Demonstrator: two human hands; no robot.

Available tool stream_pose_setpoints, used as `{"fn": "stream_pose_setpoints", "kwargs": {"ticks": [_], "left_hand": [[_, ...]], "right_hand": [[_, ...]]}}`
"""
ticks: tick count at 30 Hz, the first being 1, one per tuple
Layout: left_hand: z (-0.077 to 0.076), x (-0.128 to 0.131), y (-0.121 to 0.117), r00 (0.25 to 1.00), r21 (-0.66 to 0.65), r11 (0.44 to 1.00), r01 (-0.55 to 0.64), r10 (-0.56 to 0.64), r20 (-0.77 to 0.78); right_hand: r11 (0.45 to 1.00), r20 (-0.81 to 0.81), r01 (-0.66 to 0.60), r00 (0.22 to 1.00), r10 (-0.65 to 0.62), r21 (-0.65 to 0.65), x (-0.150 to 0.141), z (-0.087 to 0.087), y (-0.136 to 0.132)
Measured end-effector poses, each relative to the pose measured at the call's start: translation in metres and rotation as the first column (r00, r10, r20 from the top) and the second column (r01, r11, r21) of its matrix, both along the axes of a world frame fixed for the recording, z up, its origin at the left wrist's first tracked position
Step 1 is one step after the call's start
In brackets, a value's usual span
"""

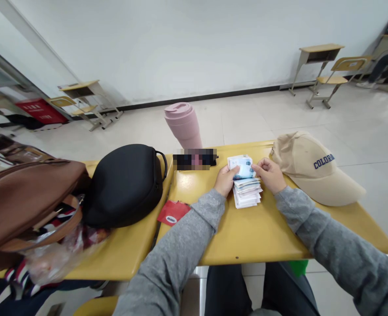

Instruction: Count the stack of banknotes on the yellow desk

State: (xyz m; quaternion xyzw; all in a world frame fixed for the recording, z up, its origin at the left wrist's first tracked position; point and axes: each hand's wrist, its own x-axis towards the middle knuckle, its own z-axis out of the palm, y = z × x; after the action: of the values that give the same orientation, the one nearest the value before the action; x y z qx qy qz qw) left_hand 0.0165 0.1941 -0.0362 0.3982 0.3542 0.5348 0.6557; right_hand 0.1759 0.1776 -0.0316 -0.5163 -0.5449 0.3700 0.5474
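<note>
My left hand (226, 179) grips the left side of a blue-and-white printed packet (241, 166), its thumb lying over the front. My right hand (271, 174) is closed, with thumb and forefinger pinched at the packet's right edge. Directly below the packet, nearer to me, is an uneven stack of thin white and pale-blue pieces (247, 193) on the yellow desk (266, 237). Whether these pieces are paper or soft packs I cannot tell. A beige cap (312, 162) with dark lettering rests just right of my right hand.
A pink lidded tumbler (183, 125) stands at the desk's far edge behind a dark, blurred-out object (194, 159). Left lie a red pouch (173, 212), a black rounded case (124, 184) and a brown bag (36, 193). Another desk (322, 47) and a chair (333, 80) stand by the wall.
</note>
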Motion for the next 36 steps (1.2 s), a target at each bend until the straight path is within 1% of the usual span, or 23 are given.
{"fn": "stream_pose_setpoints", "kwargs": {"ticks": [6,11,15,21,27,32,36], "left_hand": [[0.0004,0.0,-0.0011,1.0,-0.013,1.0,0.013,-0.013,0.007],[-0.001,0.0,0.0002,1.0,-0.017,1.0,0.012,-0.012,-0.003],[-0.0023,0.0,0.0012,1.0,-0.01,1.0,-0.013,0.013,0.008],[-0.0028,0.0,0.0015,1.0,-0.016,0.999,-0.028,0.028,0.007],[-0.001,0.0005,0.0007,1.0,-0.011,1.0,-0.027,0.027,0.01],[0.0007,0.0003,-0.0003,0.998,-0.003,0.998,-0.058,0.058,0.014],[0.0002,-0.0004,0.0008,0.996,0.011,0.996,-0.088,0.088,0.002]], "right_hand": [[0.999,-0.008,-0.013,1.0,0.013,-0.04,-0.0001,-0.0031,0.0022],[1.0,0.027,-0.012,1.0,0.012,0.006,-0.0008,-0.0032,0.0025],[0.999,0.013,-0.022,1.0,0.022,0.027,-0.0017,-0.0012,0.0012],[0.999,0.005,-0.042,0.999,0.042,0.004,-0.0022,0.001,-0.0006],[0.998,0.011,-0.062,0.998,0.062,-0.005,-0.0017,-0.0004,-0.0006],[0.997,0.004,-0.075,0.997,0.074,0.015,-0.0019,-0.0008,-0.0006],[0.993,-0.014,-0.11,0.994,0.111,0.046,-0.0032,0.0013,-0.0019]]}}
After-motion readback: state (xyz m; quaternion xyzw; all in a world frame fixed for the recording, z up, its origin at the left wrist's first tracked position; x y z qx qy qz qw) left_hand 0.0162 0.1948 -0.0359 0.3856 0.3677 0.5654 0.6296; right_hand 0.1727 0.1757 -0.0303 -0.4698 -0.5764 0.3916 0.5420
